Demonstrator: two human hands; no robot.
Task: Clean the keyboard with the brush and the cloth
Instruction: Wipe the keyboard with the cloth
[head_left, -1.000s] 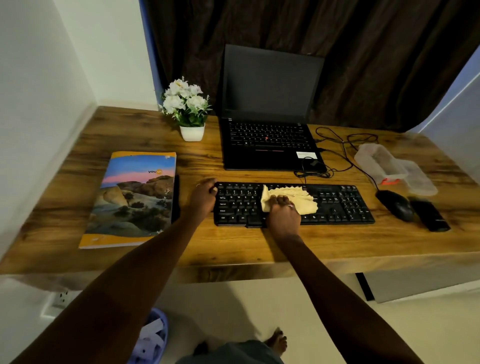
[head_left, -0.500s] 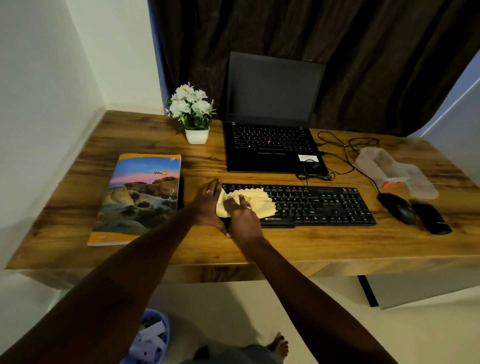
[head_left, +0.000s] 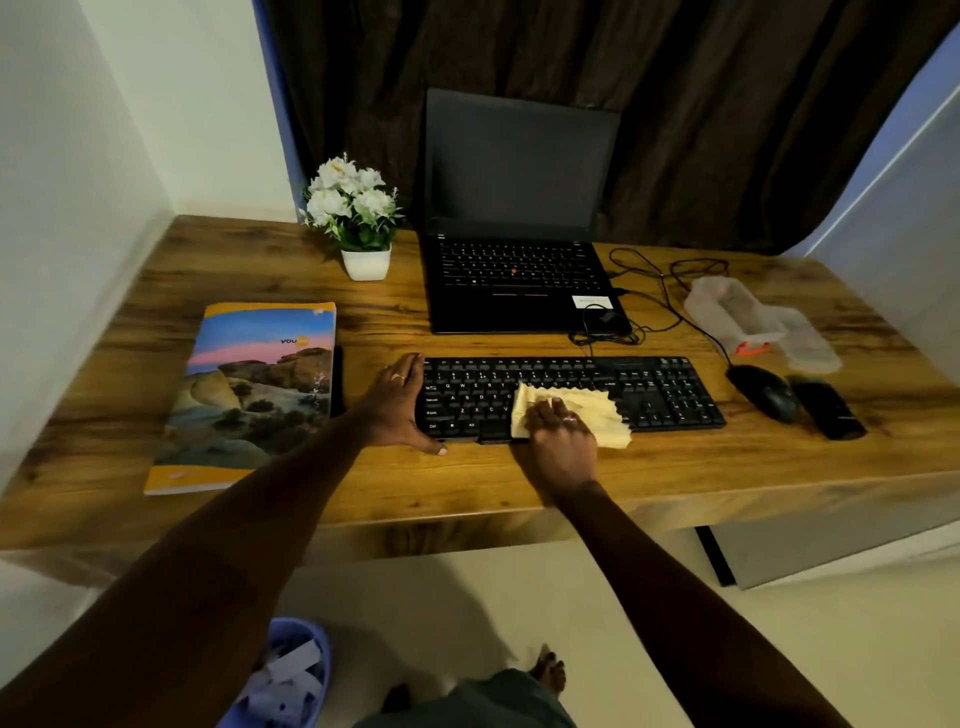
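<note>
A black keyboard (head_left: 665, 387) lies on the wooden desk (head_left: 675, 467) in front of the laptop. A yellow cloth (head_left: 597, 408) is spread over the middle keys. My right hand (head_left: 563, 441) sits on top of it with curled fingers, gripping and pressing the cloth onto the keys. My left hand (head_left: 395, 405) rests against the keyboard's left end, fingers at the back corner and thumb at the front edge. I cannot pick out a brush with certainty.
An open black laptop (head_left: 519, 280) stands behind the keyboard, with a potted white flower (head_left: 358, 218) to its left. A large book (head_left: 254, 395) lies at left. A mouse (head_left: 763, 392), a black oblong object (head_left: 826, 408), cables and a clear plastic pouch (head_left: 737, 312) sit at right.
My right hand has slid the cloth from the keyboard's left end rightward to its middle. My left hand stays at the left end.
</note>
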